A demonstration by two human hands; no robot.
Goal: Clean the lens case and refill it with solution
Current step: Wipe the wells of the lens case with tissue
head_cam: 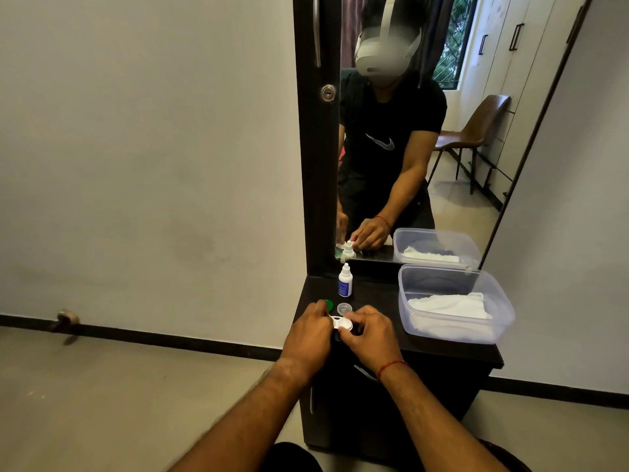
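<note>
White lens case (341, 323) gripped between fingers of left hand (308, 330) and right hand (369, 330) (solution bottle (345, 281) behind).

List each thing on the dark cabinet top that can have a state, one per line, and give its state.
White twin-well plastic lens case: caps off, held by both hands.
Green round cap: off, lying on the cabinet top.
Clear round cap: off, lying beside the green one.
Small white solution bottle: upright, capped.
Clear plastic tub: lidless, white cloth inside.
Left hand: gripping the case.
Right hand: gripping the case.

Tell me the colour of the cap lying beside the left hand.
Green cap, seen in the head view.
</note>
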